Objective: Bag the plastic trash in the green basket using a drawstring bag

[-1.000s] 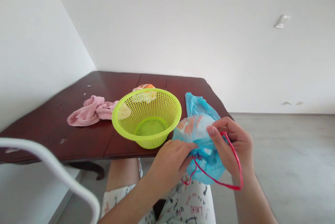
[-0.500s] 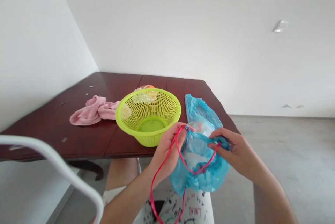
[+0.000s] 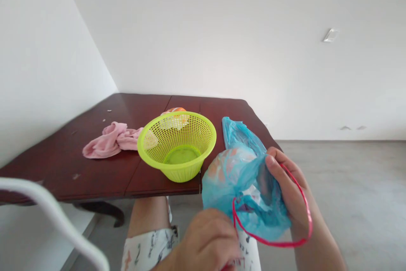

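Dark wood counter: lime plastic strainer, pink cloth. Blue plastic bag, red cord at its mouth, held before the counter's edge. Right hand: fingers curled, pinching bag. Left hand: blurred, grip unclear. Step in hand: working the mouth; it calls for a firm hold on the cord.

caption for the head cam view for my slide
Right hand grips a blue plastic bag with red cord, left hand below, lime-green basket on dark table behind
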`<action>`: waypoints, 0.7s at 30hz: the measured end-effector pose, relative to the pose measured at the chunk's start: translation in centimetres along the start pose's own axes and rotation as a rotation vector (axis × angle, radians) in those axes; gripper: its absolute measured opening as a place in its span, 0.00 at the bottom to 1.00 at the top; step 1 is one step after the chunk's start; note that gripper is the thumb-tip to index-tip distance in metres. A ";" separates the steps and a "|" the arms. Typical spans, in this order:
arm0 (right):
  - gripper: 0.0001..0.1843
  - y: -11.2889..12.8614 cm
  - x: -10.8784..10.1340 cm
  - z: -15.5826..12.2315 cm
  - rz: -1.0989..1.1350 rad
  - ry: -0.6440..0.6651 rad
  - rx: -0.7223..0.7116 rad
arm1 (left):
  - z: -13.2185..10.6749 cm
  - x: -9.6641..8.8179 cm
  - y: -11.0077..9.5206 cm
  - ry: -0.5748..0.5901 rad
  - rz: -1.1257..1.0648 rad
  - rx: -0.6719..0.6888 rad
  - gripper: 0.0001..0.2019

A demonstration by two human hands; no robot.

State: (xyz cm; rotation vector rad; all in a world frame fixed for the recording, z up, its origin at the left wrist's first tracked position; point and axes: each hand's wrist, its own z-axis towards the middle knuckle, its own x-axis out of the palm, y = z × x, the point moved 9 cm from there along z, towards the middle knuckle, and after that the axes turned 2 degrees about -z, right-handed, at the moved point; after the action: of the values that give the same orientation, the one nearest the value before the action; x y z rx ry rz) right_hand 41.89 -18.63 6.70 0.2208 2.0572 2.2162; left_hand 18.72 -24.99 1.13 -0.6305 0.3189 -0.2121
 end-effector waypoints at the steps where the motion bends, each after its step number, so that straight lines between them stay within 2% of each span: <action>1: 0.32 0.5 0.6 0.0 -0.033 0.024 -0.025 | 0.7 0.0 -0.3 0.084 0.026 0.004 0.09; 3: 0.33 1.3 1.4 0.2 -0.112 0.062 -0.085 | 1.8 -0.9 -0.4 0.139 0.088 -0.056 0.15; 5: 0.33 1.6 1.4 0.6 -0.161 0.078 -0.109 | 1.6 -2.6 -0.3 0.081 0.057 -0.134 0.16; 7: 0.33 1.4 0.7 1.1 -0.161 0.071 -0.086 | -0.6 -4.8 0.9 -0.104 -0.109 -0.253 0.05; 8: 0.32 1.2 0.2 1.2 -0.142 0.059 -0.065 | -2.6 -6.1 2.0 -0.246 -0.221 -0.334 0.04; 10: 0.31 0.9 -0.9 1.3 -0.089 0.022 -0.009 | -7.3 -7.8 4.9 -0.530 -0.435 -0.490 0.15; 11: 0.31 0.8 -1.3 1.2 -0.066 0.007 0.016 | -9.4 -7.8 6.3 -0.602 -0.534 -0.577 0.21; 12: 0.31 0.8 -1.5 1.1 -0.053 0.004 0.033 | -10.9 -7.3 7.5 -0.607 -0.630 -0.662 0.25; 13: 0.31 1.0 -1.6 1.0 -0.057 0.010 0.038 | -11.8 -6.3 8.4 -0.552 -0.715 -0.739 0.30; 15: 0.32 1.7 -0.9 0.7 -0.123 0.059 0.006 | -11.7 -4.3 8.6 -0.368 -0.816 -0.830 0.37; 16: 0.33 2.1 -0.3 0.5 -0.178 0.101 -0.022 | -11.0 -3.7 8.1 -0.284 -0.814 -0.828 0.40; 18: 0.32 2.8 1.2 0.2 -0.292 0.190 -0.084 | -8.6 -3.6 6.5 -0.205 -0.719 -0.735 0.39; 19: 0.32 3.1 2.1 0.0 -0.341 0.231 -0.113 | -7.4 -4.1 5.5 -0.232 -0.640 -0.656 0.37; 21: 0.31 3.8 3.5 -0.3 -0.410 0.278 -0.169 | -5.5 -6.2 3.0 -0.394 -0.455 -0.442 0.30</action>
State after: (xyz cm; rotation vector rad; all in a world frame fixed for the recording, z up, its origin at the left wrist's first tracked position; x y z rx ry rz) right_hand 38.46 -18.54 10.58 -0.5048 1.8057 2.2298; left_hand 11.31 -23.81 -3.53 -1.1610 -0.1726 -0.4511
